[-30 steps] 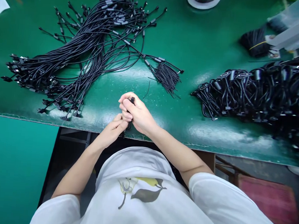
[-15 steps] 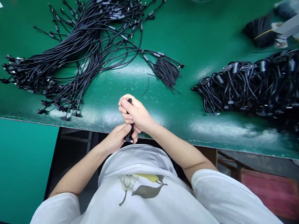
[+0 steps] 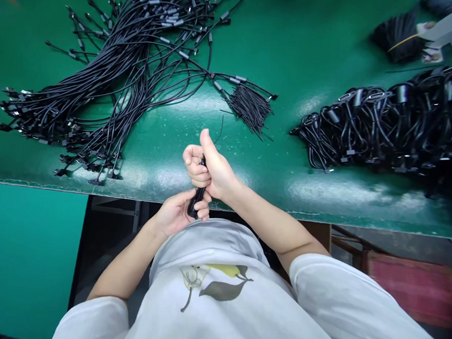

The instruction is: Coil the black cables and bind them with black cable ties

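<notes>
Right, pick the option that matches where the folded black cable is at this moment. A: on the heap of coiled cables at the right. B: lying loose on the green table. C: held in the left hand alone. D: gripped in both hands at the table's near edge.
D: the right hand is fisted round the top of the folded black cable and the left hand closes on its lower end, at the near edge of the green table.

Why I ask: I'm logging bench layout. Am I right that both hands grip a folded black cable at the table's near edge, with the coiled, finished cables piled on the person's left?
Not quite. The left hand and right hand do grip the folded black cable at the green table edge, but the head view shows the coiled cables on the person's right; the loose straight cables lie left.
</notes>
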{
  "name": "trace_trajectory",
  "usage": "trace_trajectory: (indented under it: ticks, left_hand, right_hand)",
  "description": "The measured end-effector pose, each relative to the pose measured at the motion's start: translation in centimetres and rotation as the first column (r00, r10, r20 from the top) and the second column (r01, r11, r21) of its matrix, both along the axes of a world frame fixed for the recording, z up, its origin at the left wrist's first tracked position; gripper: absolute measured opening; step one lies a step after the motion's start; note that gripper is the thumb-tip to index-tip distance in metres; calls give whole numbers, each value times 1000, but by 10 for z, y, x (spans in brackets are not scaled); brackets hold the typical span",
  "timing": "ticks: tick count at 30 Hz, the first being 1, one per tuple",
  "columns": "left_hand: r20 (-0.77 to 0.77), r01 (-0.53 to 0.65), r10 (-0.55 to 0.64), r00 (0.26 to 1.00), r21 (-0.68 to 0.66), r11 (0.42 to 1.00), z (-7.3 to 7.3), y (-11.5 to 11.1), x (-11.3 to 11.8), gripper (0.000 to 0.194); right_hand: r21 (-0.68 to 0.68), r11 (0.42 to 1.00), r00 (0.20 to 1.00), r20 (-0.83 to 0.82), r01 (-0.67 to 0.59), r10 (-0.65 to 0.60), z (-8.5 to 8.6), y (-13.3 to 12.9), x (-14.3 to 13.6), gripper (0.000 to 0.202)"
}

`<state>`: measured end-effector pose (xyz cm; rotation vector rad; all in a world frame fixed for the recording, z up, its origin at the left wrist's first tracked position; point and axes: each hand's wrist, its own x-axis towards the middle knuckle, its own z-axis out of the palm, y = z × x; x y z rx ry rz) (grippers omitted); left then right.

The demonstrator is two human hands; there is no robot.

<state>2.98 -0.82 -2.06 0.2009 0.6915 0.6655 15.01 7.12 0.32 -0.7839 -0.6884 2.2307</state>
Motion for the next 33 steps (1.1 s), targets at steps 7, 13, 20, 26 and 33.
trace_trajectory:
  ticks: [7, 13, 20, 26, 33]
  left_hand:
    - [-149, -6, 15, 989, 57, 998, -11, -2, 6, 31]
    - [-268, -17, 42, 963, 95, 995, -10, -2, 14, 35]
    - [-384, 82, 11, 923, 226, 971, -9, 2, 18, 40]
    - [-356, 142, -63, 933, 200, 969, -14, 2, 21, 42]
    - [-344, -3, 55, 937, 151, 989, -12, 2, 9, 41]
  right_hand:
    - [74, 992, 993, 61, 101, -105, -9, -11, 4, 60]
    - [56, 975, 977, -23, 213, -212, -17, -13, 8, 46]
    - [88, 950, 953, 18, 300, -302, -18, -10, 15, 35]
    - [171, 893, 906, 12, 415, -424, -22, -11, 16, 42]
    - [572, 820, 904, 357, -15, -233, -30, 27, 45, 26]
